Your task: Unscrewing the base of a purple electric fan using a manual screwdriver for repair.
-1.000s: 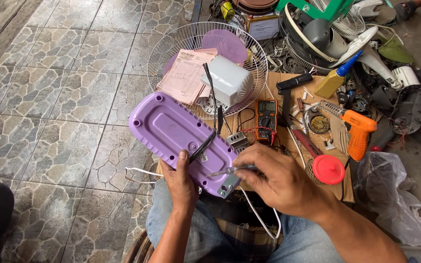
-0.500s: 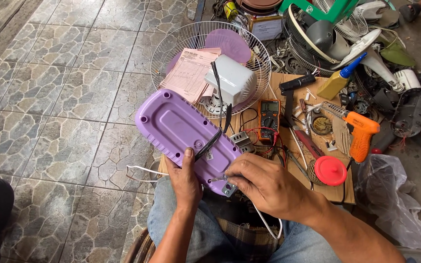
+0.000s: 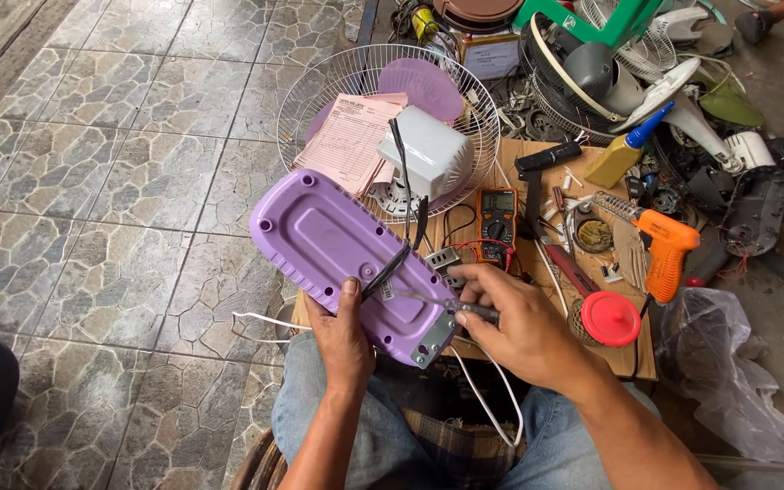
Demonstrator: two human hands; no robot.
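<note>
Since a second ago, purple fan base (image 3: 338, 249) barely shifted. Left hand (image 3: 342, 331) clamps its near edge over the lap; right hand (image 3: 524, 327), at 3 o'clock, grips a screwdriver (image 3: 451, 304) against it.

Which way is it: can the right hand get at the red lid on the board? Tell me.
Probably yes: the red lid lies uncovered just beside the right hand, but that hand grips a screwdriver.

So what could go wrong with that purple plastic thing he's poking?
The thin metal tool in the right hand might slip off the purple oval plastic base and jab the left hand, which grips right beside its tip. The black cable crossing the base could also get nicked.
</note>
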